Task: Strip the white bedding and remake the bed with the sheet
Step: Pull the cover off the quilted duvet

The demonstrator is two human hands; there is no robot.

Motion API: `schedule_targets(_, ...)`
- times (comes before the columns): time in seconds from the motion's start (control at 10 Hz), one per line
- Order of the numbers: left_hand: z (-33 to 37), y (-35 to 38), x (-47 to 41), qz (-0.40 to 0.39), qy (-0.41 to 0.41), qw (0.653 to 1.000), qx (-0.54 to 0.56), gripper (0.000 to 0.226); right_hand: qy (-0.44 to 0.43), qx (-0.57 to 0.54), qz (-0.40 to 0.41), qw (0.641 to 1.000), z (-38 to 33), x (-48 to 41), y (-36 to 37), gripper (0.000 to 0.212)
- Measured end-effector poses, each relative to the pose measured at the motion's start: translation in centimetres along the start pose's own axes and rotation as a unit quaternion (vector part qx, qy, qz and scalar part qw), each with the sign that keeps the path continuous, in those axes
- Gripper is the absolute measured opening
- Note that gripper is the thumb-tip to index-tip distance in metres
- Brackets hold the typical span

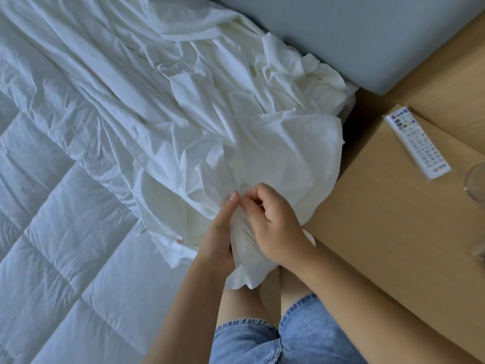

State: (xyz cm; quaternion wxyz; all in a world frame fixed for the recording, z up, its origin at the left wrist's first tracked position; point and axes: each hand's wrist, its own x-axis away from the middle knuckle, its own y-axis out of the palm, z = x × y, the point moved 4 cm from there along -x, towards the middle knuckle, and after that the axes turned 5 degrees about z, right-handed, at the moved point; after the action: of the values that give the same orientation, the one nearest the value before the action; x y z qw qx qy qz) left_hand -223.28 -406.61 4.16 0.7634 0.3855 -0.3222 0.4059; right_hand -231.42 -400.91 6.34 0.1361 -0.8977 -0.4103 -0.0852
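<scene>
Two white layers fill most of the frame. A quilted pad (52, 245), stitched in large squares, takes the left and lower left. Over it lies the sheet (210, 114), badly crumpled, running from the top centre down to the lower middle. The sheet's bunched right side spills off the pad against the left edge of the table (380, 219), a light wooden bedside piece at the right.

A grey-blue padded headboard (367, 35) crosses the upper right, and the sheet is heaped against its lower edge. At the bottom centre are the person's denim shorts (288, 337), with bare knees above them.

Both bare hands meet at the sheet's lowest gather, in the lower middle of the frame. The left grip (220, 232) holds the bunch from the left. Its thumb lies straight along the cloth and its fingers are hidden beneath. The right grip (273, 227) is narrow, with its fingers curled in and pinching a fold at the top of the same bunch. The two are touching or almost so.

A white remote control (417, 145) in a clear wrapper lies slantwise on the table at the right. A clear glass (476, 182), cut by the right edge, stands just beside its lower end. A tiny orange tag (180, 240) shows at the sheet's lower hem.
</scene>
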Motion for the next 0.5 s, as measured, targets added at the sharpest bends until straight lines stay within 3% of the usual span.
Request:
schedule_targets(0.1,0.9,-1.2,-0.5,0.033,-0.011,0.999,0.017,0.038,-0.037,-0.052,-0.047,0.997,-2.6,1.9,2.2,0.018)
schedule_targets(0.2,1.9,-2.1,-0.8,0.054,-0.052,0.992,-0.105,0.037,-0.032,-0.025,-0.133,0.99,-2.7,2.8,3.2,0.018)
schedule_targets(0.3,2.8,-1.9,-0.7,0.058,-0.016,0.982,-0.181,0.013,0.019,-0.011,-0.146,0.989,-1.9,2.3,2.2,0.013)
schedule_targets(0.4,2.6,-2.4,-1.0,0.052,-0.001,0.993,-0.102,0.01,-0.033,0.005,-0.004,0.999,-1.5,0.4,-0.3,0.013)
schedule_targets(0.5,2.7,-1.8,-0.3,-0.029,0.028,0.998,-0.038,0.02,-0.003,0.139,-0.028,0.99,0.8,-2.1,-1.9,0.055)
